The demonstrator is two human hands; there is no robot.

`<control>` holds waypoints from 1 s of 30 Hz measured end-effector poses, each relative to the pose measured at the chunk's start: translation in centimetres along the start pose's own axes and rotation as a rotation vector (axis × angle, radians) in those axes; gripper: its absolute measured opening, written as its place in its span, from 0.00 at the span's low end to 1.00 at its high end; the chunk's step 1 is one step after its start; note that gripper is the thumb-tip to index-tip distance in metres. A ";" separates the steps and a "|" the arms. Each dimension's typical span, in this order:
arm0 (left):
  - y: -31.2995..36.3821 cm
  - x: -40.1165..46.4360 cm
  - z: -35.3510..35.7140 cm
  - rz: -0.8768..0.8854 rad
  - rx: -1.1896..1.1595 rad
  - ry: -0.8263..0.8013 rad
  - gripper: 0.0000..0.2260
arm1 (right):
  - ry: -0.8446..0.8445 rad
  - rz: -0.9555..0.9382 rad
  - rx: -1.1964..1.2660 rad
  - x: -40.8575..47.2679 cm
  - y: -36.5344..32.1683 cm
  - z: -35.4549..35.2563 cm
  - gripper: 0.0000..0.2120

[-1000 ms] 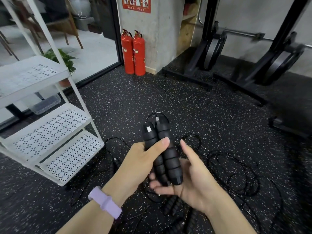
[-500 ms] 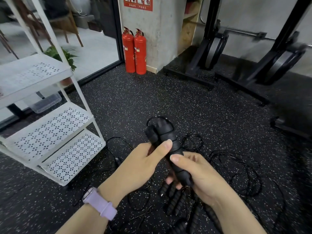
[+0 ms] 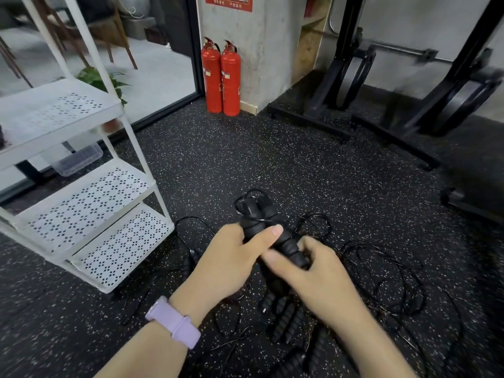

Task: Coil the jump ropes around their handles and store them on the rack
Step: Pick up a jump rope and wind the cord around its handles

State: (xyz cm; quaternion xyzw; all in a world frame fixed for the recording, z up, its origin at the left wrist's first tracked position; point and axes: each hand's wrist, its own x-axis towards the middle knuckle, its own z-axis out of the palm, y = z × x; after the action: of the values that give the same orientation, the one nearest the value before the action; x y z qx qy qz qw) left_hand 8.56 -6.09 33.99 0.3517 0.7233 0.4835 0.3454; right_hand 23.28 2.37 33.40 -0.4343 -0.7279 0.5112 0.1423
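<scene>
Gripping a pair of ribbed black foam jump-rope handles (image 3: 268,236) at frame centre, the left hand (image 3: 229,260) and right hand (image 3: 319,276) curl around them from either side.

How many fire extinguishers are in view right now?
2. The left fire extinguisher and the right fire extinguisher stand side by side on the floor against the concrete pillar, next to the glass door. None seems hidden.
</scene>
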 end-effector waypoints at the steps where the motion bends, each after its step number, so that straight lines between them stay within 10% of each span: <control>1: 0.1 0.0 -0.2 0.031 0.006 -0.045 0.17 | -0.214 0.081 0.276 0.2 -0.1 -0.7 0.36; 5: 1.1 -0.4 -0.8 0.089 -0.135 -0.180 0.13 | -0.790 0.265 0.856 0.5 -0.3 -1.7 0.39; 8: 1.5 -0.5 -1.2 0.123 -0.135 -0.213 0.12 | -0.868 0.234 0.902 0.8 -0.3 -1.1 0.33; 18: 0.0 0.5 -1.1 -0.117 -0.078 -0.119 0.32 | -0.201 -0.032 0.368 1.0 -0.3 -0.3 0.22; 23: -0.3 0.9 0.2 -0.285 -0.125 0.015 0.23 | 0.178 -0.188 -0.300 0.6 -0.1 1.7 0.27; 26: -0.7 1.1 0.3 -0.271 -0.135 0.081 0.12 | 0.234 -0.239 -0.509 0.8 -0.2 2.6 0.28; 30: -0.4 0.8 -0.2 -0.166 -0.071 0.029 0.13 | 0.022 -0.084 -0.142 1.2 0.3 1.4 0.29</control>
State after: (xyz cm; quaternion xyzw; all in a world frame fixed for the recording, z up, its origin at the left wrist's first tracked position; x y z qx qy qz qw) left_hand 7.92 -5.59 33.52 0.2712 0.7372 0.4837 0.3861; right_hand 21.86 2.45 32.23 -0.4180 -0.7783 0.4469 0.1404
